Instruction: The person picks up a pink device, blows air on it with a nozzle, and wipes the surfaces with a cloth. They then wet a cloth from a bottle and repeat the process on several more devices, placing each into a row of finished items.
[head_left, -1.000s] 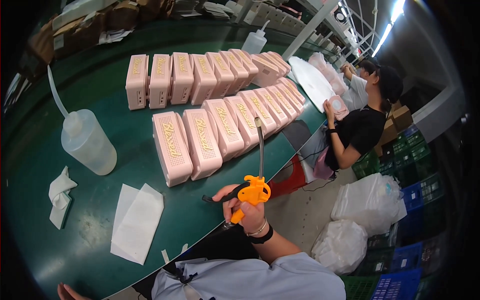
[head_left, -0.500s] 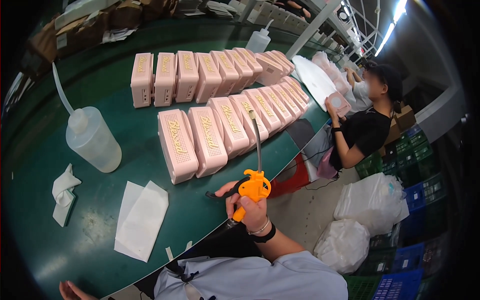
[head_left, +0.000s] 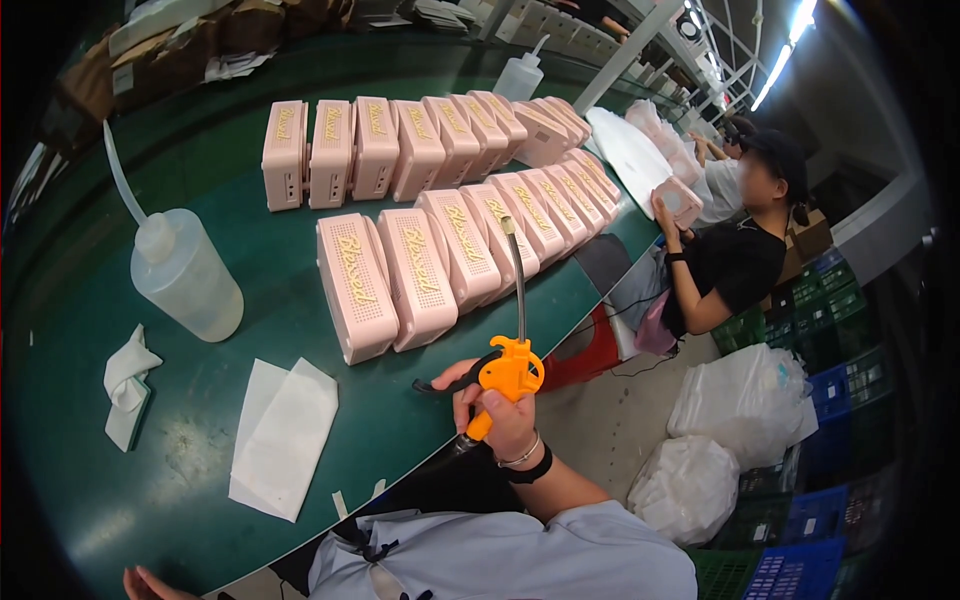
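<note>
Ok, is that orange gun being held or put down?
Held: the right hand is wrapped around the orange gun, its long grey nozzle pointing away from the person.

From here I can read a single word in yellow script (head_left: 357, 270) on the pink cases (head_left: 418, 285). It repeats along both rows

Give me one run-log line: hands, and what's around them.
right hand: gripping orange air blow gun | left hand: partly in frame, grip unclear | green tabletop: pink perforated casings in rows, wash bottles, white sheets
</note>
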